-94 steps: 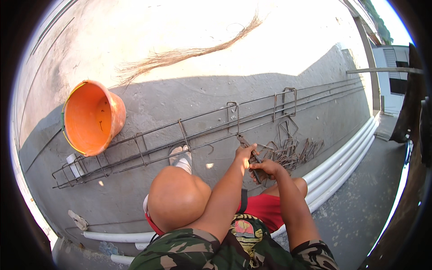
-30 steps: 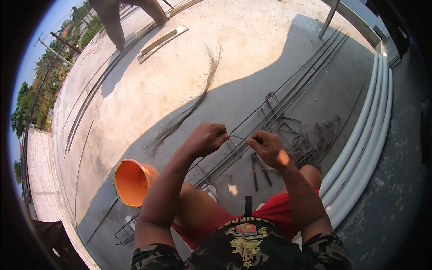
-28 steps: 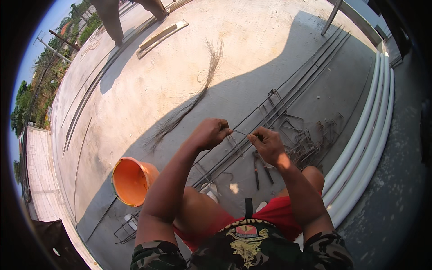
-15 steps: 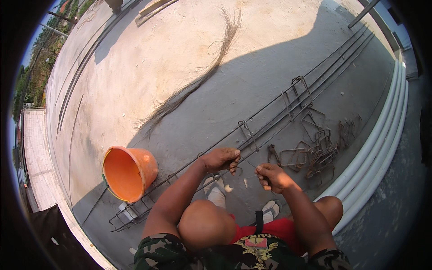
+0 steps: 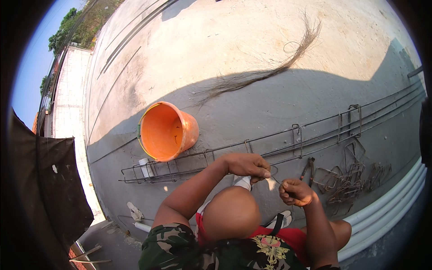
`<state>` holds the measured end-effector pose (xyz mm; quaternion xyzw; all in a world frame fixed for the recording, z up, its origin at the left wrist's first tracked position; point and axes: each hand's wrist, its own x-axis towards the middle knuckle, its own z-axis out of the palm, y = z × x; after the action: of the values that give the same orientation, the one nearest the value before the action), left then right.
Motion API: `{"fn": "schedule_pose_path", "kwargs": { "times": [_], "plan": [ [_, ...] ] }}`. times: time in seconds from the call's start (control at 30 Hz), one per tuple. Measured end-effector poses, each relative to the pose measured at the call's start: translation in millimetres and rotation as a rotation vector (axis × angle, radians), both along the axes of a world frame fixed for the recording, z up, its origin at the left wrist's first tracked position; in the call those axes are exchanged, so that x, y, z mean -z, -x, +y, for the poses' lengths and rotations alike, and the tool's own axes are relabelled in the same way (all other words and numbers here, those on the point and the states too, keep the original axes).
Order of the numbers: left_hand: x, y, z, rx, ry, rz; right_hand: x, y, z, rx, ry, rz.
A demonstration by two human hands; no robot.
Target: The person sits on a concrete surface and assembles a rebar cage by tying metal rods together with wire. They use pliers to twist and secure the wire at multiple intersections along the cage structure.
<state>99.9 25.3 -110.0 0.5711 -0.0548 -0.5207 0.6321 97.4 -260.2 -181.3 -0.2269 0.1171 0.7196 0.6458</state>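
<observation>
Both my hands are raised close together over the near side of a long rebar cage (image 5: 301, 141), each pinched closed. A thin tie wire (image 5: 275, 180) seems to run between their fingertips. My left hand (image 5: 250, 166) is back-up, fingers curled, hiding part of the cage's lower bars. My right hand (image 5: 295, 192) is a little lower and to the right, with its fingers folded in. Pincers (image 5: 307, 172) with dark handles lie on the floor just beyond the right hand. The cage runs slantwise from lower left to far right, with several stirrups around its bars.
An orange bucket (image 5: 189, 131) lies tipped beside the cage's left part. A white piece (image 5: 146, 168) sits within the cage's left end. Loose bent stirrups (image 5: 348, 185) are heaped at right, near pale pipes (image 5: 391, 206). A bundle of thin wire (image 5: 265, 79) lies farther off.
My view has turned left, so the bucket and cage appear farther right and more of the left wall shows. Both hands stay closed and close together.
</observation>
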Motion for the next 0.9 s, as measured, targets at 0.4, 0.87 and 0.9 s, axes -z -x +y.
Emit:
{"fn": "schedule_pose_path", "kwargs": {
  "times": [0.4, 0.87, 0.9],
  "plan": [
    [-7.5, 48.4, -1.3, -0.636, 0.368, 0.210, -30.5, 9.8, 33.9, 0.067, -0.050, -0.261],
    [-15.1, 42.1, 72.4, -1.302, -0.203, -0.083, -11.9, -12.7, 16.2, 0.382, 0.202, -0.263],
    [-9.2, 53.4, 103.5, -1.382, -0.402, -0.142, -4.5, -14.8, 11.8, 0.432, 0.285, -0.284]
  ]
}}
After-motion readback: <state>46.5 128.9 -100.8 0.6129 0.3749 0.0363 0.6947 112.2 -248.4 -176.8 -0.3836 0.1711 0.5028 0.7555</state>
